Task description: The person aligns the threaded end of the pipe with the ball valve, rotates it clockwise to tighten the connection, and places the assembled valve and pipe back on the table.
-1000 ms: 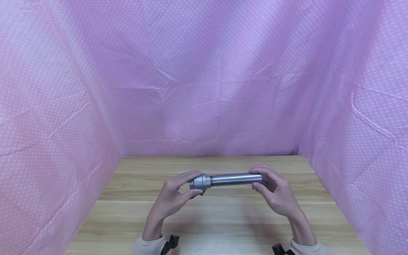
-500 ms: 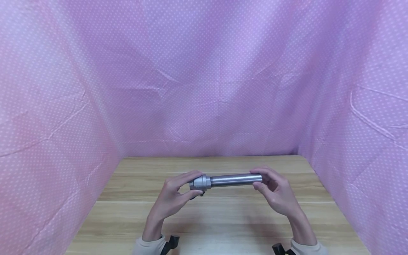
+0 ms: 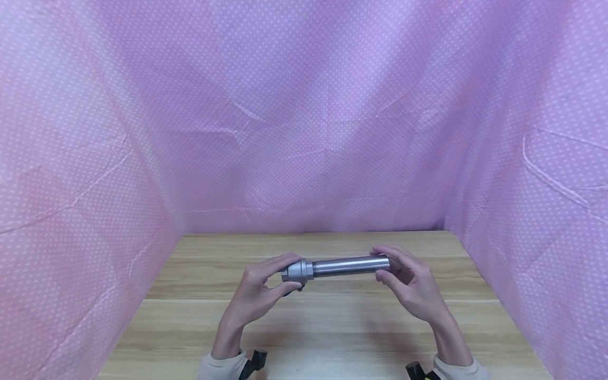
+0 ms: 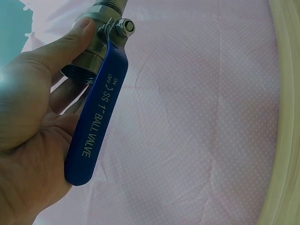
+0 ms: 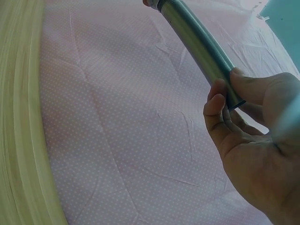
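A steel ball valve (image 3: 297, 271) with a steel pipe (image 3: 349, 265) joined to its right side is held level above the wooden table (image 3: 323, 327). My left hand (image 3: 258, 293) grips the valve body (image 4: 91, 51), thumb on top; its blue lever handle (image 4: 96, 119), marked "SS 1" BALL VALVE", lies along my palm. My right hand (image 3: 410, 287) pinches the pipe's free end (image 5: 225, 86) between thumb and fingertips. In the right wrist view the pipe (image 5: 197, 44) runs up and left from my fingers.
Pink dotted cloth (image 3: 304, 116) walls the table at the back and on both sides. Light sleeve cuffs and dark wrist mounts (image 3: 254, 364) show at the bottom edge.
The pipe's right end has risen very slightly, with my right hand. Both grips stay the same.
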Tool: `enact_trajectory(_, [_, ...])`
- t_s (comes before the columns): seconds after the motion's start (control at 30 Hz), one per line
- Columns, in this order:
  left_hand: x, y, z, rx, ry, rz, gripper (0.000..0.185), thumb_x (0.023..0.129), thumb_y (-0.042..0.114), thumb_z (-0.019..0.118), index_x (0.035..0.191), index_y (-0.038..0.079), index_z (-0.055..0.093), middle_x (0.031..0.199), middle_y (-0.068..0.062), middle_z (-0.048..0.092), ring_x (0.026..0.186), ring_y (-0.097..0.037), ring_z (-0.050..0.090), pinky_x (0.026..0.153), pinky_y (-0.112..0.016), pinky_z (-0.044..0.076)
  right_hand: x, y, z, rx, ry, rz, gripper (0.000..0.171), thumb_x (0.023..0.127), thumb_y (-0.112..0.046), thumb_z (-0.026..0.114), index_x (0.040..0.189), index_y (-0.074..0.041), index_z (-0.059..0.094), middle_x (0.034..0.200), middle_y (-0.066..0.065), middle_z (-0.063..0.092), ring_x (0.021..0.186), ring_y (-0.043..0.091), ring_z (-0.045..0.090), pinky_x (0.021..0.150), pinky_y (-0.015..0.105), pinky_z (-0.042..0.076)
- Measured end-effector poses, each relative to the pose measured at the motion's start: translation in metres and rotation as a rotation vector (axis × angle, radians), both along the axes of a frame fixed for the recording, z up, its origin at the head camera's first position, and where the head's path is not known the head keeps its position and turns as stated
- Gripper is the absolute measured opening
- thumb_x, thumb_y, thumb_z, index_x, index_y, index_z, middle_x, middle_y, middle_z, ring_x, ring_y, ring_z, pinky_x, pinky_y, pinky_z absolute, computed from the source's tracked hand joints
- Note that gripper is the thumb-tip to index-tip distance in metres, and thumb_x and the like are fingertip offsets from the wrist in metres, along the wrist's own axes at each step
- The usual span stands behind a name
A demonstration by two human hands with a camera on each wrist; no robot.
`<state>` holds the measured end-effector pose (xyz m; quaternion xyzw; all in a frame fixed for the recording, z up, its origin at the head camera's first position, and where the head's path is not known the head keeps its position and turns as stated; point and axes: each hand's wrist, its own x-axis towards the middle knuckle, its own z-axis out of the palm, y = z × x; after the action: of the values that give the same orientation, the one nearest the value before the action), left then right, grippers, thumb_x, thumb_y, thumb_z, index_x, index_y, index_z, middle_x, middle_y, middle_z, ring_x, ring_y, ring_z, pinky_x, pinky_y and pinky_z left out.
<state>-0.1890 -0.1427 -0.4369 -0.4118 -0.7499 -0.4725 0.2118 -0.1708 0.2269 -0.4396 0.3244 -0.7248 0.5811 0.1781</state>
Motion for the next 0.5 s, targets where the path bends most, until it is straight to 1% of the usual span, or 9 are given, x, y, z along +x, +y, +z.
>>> enact_trajectory(0.07, [-0.0002, 0.0001, -0.0001, 0.001, 0.006, 0.010, 0.056, 0.087, -0.002, 0.094, 0.140, 0.005, 0.077, 0.132, -0.017, 0.084, 0.117, -0.029, 0.084, 0.110, -0.024, 0.065, 0.0000, 0.0001, -0.0001, -0.015, 0.001, 0.022, 0.056, 0.091, 0.031, 0.068, 0.144, 0.015, 0.062, 0.136, 0.006, 0.074, 0.109, 0.004, 0.078, 0.082, 0.020, 0.069])
enact_trajectory(0.13, [-0.0005, 0.0000, -0.0003, -0.001, 0.014, 0.024, 0.056, 0.086, -0.003, 0.095, 0.139, 0.005, 0.077, 0.132, -0.017, 0.084, 0.119, -0.031, 0.084, 0.112, -0.022, 0.063, -0.0006, 0.0000, -0.0003, -0.027, 0.004, 0.036, 0.055, 0.091, 0.033, 0.067, 0.142, 0.015, 0.062, 0.133, 0.002, 0.074, 0.108, 0.004, 0.078, 0.082, 0.021, 0.069])
enact_trajectory(0.23, [-0.0008, -0.0004, -0.0006, 0.001, 0.014, 0.029, 0.057, 0.085, -0.003, 0.095, 0.138, 0.004, 0.077, 0.132, -0.018, 0.083, 0.120, -0.032, 0.083, 0.114, -0.021, 0.062, -0.0015, -0.0005, -0.0010, -0.044, 0.016, 0.051, 0.052, 0.090, 0.034, 0.066, 0.138, 0.015, 0.064, 0.127, 0.003, 0.074, 0.100, 0.006, 0.077, 0.080, 0.023, 0.069])
enact_trajectory(0.4, [-0.0010, -0.0001, -0.0005, 0.003, 0.014, 0.026, 0.057, 0.085, -0.004, 0.096, 0.138, 0.004, 0.078, 0.132, -0.018, 0.083, 0.120, -0.032, 0.083, 0.114, -0.020, 0.061, -0.0011, -0.0007, -0.0009, -0.028, 0.032, 0.032, 0.051, 0.089, 0.034, 0.067, 0.135, 0.014, 0.066, 0.123, 0.003, 0.074, 0.096, 0.005, 0.075, 0.077, 0.022, 0.068])
enact_trajectory(0.5, [-0.0008, 0.0011, 0.0001, 0.005, 0.015, 0.011, 0.057, 0.085, -0.004, 0.095, 0.138, 0.004, 0.077, 0.132, -0.018, 0.084, 0.119, -0.031, 0.084, 0.114, -0.021, 0.062, 0.0008, 0.0002, -0.0003, -0.004, 0.034, 0.007, 0.051, 0.088, 0.033, 0.068, 0.135, 0.012, 0.067, 0.121, 0.002, 0.073, 0.095, 0.004, 0.074, 0.075, 0.021, 0.067])
